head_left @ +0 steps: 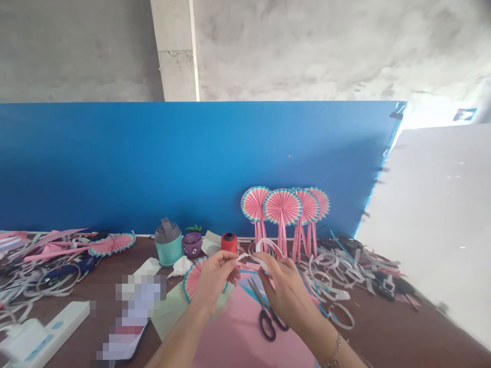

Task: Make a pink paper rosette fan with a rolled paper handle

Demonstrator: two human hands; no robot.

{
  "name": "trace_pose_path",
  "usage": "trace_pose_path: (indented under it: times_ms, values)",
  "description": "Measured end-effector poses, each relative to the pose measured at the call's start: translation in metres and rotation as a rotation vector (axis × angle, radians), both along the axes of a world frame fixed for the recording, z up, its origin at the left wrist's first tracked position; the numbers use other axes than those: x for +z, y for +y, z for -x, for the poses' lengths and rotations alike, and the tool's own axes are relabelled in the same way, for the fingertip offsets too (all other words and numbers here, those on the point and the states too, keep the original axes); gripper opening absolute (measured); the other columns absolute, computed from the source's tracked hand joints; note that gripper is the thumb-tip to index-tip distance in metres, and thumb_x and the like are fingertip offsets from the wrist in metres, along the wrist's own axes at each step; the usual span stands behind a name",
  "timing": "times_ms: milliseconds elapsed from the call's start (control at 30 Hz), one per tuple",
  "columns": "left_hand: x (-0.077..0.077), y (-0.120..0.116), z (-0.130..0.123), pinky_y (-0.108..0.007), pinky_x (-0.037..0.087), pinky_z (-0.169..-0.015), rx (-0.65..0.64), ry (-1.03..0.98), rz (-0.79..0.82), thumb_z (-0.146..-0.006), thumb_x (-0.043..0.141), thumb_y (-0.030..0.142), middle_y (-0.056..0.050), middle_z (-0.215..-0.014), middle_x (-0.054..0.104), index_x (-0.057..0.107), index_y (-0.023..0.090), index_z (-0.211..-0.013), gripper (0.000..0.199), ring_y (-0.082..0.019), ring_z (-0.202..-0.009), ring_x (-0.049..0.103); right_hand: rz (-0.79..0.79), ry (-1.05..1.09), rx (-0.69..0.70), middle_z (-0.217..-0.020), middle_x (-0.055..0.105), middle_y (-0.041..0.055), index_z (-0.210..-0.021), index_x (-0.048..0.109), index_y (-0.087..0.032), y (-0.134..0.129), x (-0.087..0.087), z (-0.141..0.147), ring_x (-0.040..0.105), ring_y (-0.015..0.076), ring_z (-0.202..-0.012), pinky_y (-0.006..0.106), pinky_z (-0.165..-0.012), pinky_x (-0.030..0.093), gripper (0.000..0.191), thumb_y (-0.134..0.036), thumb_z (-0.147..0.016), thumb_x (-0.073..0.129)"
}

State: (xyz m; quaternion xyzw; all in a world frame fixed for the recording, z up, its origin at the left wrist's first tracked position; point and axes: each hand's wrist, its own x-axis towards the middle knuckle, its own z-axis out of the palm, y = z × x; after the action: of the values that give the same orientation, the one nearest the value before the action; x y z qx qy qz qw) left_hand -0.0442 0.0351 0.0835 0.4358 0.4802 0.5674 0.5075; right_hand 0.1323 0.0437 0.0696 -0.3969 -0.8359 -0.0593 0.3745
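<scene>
My left hand (215, 280) is closed in a pinch on the end of a narrow white strip (243, 256). Fingers curled, my right hand (286, 289) grips the same strip where it curves up into a loop (270, 243). Both hands are above a pink paper sheet (226, 337). Scissors with dark handles (267, 324) lie on that sheet, partly below my right hand. Behind my left hand is a pink pleated paper rosette (193, 278) with a blue edge, partly covered by the hand.
Several finished pink paper fans (283, 207) stand against the blue panel (172, 153). A red thread spool (229, 242), purple cup (192, 244) and teal bottle (169, 250) stand at the back. Curled white strips (337, 268) cover the right; a phone (130, 327) and power strip (57, 332) lie left.
</scene>
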Motion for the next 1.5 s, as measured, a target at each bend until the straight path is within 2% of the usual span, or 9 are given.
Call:
trace_pose_path:
  times_ms: [100, 167, 300, 433, 633, 800, 900, 1133, 1500]
  values:
    - [0.002, 0.0, 0.007, -0.024, 0.043, -0.055, 0.015, 0.162, -0.124, -0.071, 0.058, 0.028, 0.002, -0.062, 0.061, 0.059, 0.019, -0.093, 0.023, -0.014, -0.059, 0.059, 0.133, 0.114, -0.006, -0.096, 0.067, 0.0044, -0.116, 0.052, -0.027, -0.002, 0.006, -0.002, 0.058, 0.0179, -0.069, 0.032, -0.069, 0.046, 0.024, -0.028, -0.092, 0.049]
    - [0.001, 0.0, 0.012, -0.024, 0.042, -0.057, 0.027, 0.274, -0.224, -0.075, 0.057, 0.027, 0.002, -0.066, 0.063, 0.058, 0.021, -0.097, 0.023, -0.016, -0.064, 0.06, 0.229, 0.227, -0.009, -0.095, 0.065, 0.0038, -0.107, 0.056, -0.026, -0.001, 0.01, -0.006, 0.055, 0.0153, -0.063, 0.029, -0.061, 0.046, 0.018, -0.034, -0.093, 0.048]
    - [-0.003, -0.002, 0.016, -0.024, 0.035, -0.053, 0.016, 0.483, -0.319, -0.082, 0.053, 0.031, -0.001, -0.071, 0.066, 0.058, 0.023, -0.094, 0.016, -0.016, -0.061, 0.057, 0.303, 0.337, 0.004, -0.088, 0.059, 0.0045, -0.085, 0.059, -0.023, 0.001, 0.014, -0.014, 0.051, 0.0126, -0.056, 0.027, -0.052, 0.044, 0.02, -0.032, -0.094, 0.043]
    - [-0.004, -0.006, 0.01, -0.024, 0.033, -0.054, 0.015, 0.595, -0.341, -0.083, 0.051, 0.029, 0.0, -0.074, 0.068, 0.058, 0.026, -0.093, 0.013, -0.016, -0.059, 0.057, 0.326, 0.246, 0.001, -0.097, 0.058, 0.0056, -0.075, 0.058, -0.023, -0.003, 0.014, -0.014, 0.054, 0.0124, -0.058, 0.029, -0.056, 0.046, 0.019, -0.027, -0.09, 0.047]
    - [-0.002, -0.014, -0.002, -0.024, 0.038, -0.06, -0.119, 0.589, -0.308, -0.084, 0.048, 0.027, -0.001, -0.079, 0.068, 0.058, 0.026, -0.092, 0.012, -0.017, -0.069, 0.061, 0.526, 0.251, 0.067, -0.103, 0.062, 0.0053, -0.065, 0.056, -0.022, -0.011, 0.015, -0.001, 0.062, 0.0146, -0.068, 0.028, -0.062, 0.049, 0.021, -0.02, -0.084, 0.047]
    - [-0.006, -0.011, -0.002, -0.024, 0.043, -0.062, -0.232, 0.488, -0.272, -0.081, 0.049, 0.021, -0.002, -0.08, 0.067, 0.061, 0.023, -0.086, 0.013, -0.018, -0.074, 0.061, 0.719, 0.229, 0.048, -0.061, 0.057, -0.0021, -0.064, 0.055, -0.022, -0.012, 0.024, 0.002, 0.052, 0.0136, -0.055, 0.024, -0.053, 0.04, 0.02, -0.022, -0.083, 0.048]
    - [-0.008, -0.009, -0.001, -0.025, 0.044, -0.065, -0.256, 0.482, -0.259, -0.079, 0.049, 0.018, -0.002, -0.078, 0.065, 0.061, 0.022, -0.085, 0.014, -0.017, -0.073, 0.062, 0.793, 0.232, 0.003, -0.051, 0.049, -0.0049, -0.061, 0.054, -0.021, -0.011, 0.026, 0.002, 0.044, 0.0109, -0.048, 0.023, -0.048, 0.033, 0.019, -0.021, -0.08, 0.049]
    - [-0.008, -0.009, 0.002, -0.025, 0.045, -0.067, -0.295, 0.472, -0.238, -0.08, 0.048, 0.018, -0.001, -0.076, 0.066, 0.06, 0.02, -0.087, 0.014, -0.017, -0.075, 0.067, 0.921, 0.297, 0.001, -0.052, 0.048, -0.0056, -0.064, 0.053, -0.02, -0.011, 0.024, 0.001, 0.039, 0.0084, -0.044, 0.02, -0.042, 0.027, 0.017, -0.026, -0.08, 0.05]
    - [-0.006, -0.009, 0.003, -0.027, 0.049, -0.073, -0.347, 0.496, -0.249, -0.08, 0.046, 0.014, -0.003, -0.084, 0.067, 0.059, 0.018, -0.091, 0.018, -0.016, -0.079, 0.067, 0.925, 0.266, -0.038, -0.059, 0.056, -0.0034, -0.065, 0.053, -0.019, -0.014, 0.029, 0.003, 0.045, 0.0084, -0.049, 0.02, -0.048, 0.032, 0.017, -0.025, -0.08, 0.048]
